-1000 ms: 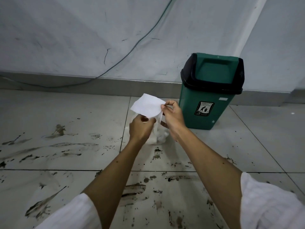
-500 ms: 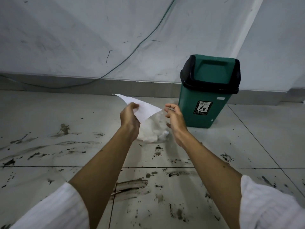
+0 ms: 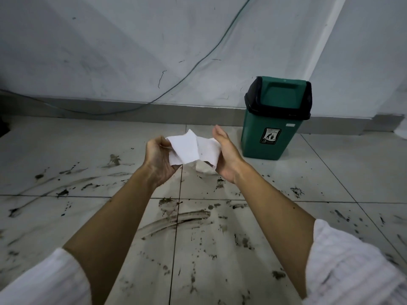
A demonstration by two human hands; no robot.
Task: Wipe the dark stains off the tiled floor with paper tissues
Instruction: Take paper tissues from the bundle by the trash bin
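White paper tissue (image 3: 187, 149) is stretched between the two hands, above the floor. The left hand (image 3: 159, 160) grips its left edge, fingers curled round the sheet with the thumb over the top corner. The right hand (image 3: 224, 157) is open, its fingers straight and pointing up and away, the palm pressed flat against the tissue's right side. The sheet is creased and buckles upward between the fingertips of both hands.

Just below the right hand's fingers, partly hidden by the sheet, a whitish clump (image 3: 203, 169) lies on the floor; whether it is more tissue or a bag cannot be told.

Dark stains (image 3: 176, 219) smear and spatter the pale tiled floor (image 3: 330, 172) below and on both sides of the hands, with long curved streaks under the forearms and out past the left fingers.

Beyond the right fingers, well apart from them, stands a green bin (image 3: 274, 128) with a black swing lid, upright near the grey skirting. A thin cable (image 3: 198, 62) runs down the wall beyond the left fingers. White sleeves (image 3: 352, 267) cover both upper arms.
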